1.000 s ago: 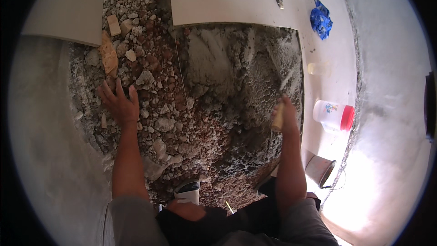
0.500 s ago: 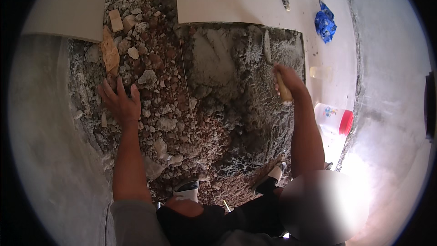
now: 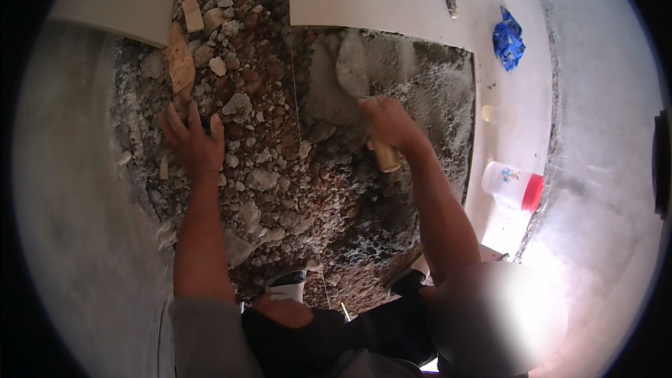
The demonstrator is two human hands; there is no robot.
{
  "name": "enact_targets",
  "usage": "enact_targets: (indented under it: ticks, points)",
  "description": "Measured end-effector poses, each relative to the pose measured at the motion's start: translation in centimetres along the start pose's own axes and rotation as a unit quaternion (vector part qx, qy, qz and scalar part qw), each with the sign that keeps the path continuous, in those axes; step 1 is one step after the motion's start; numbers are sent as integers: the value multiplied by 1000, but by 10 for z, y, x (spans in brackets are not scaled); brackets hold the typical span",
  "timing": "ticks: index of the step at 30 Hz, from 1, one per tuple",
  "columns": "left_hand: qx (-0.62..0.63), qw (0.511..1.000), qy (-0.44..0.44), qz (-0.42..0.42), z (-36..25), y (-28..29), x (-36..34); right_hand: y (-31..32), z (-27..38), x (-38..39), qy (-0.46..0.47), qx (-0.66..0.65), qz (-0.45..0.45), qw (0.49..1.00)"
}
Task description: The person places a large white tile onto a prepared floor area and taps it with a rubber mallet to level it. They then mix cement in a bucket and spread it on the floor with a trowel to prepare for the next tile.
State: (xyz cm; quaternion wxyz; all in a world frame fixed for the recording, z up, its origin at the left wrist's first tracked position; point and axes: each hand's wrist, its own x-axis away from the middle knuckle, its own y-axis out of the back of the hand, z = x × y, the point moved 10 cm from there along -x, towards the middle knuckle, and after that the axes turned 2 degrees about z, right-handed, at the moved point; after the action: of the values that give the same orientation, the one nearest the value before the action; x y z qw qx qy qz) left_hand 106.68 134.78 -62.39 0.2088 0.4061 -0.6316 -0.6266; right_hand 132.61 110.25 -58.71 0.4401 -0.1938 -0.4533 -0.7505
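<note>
I have the right hand (image 3: 392, 123) closed round a trowel (image 3: 387, 157), its blade (image 3: 351, 70) toward eleven o'clock on grey mortar (image 3: 324, 91); the left hand (image 3: 194, 141), spread wide, is over rubble (image 3: 238, 105) at nine. Toward four sits a translucent, red-lidded jar (image 3: 505, 182) bearing a multicoloured print (image 3: 509, 174); I can't tell its contents.

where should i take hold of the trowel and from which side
Probably by its tan handle, coming from the near side with a wrapped grip, as the right hand has it. The handle is slimmer than the broad blade and its butt points back toward the near side, while the blade points away, over grey mortar.
</note>
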Motion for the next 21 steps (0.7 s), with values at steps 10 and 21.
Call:
enact_targets:
  ticks: [10, 21]
  points:
    - [-17, 1000, 12, 19, 2, -3, 1, -23, 13, 7, -57, 48, 16, 997]
    - [-6, 1000, 13, 3, 1, 1, 0, 1, 49, 25, -65, 225, 54, 971]
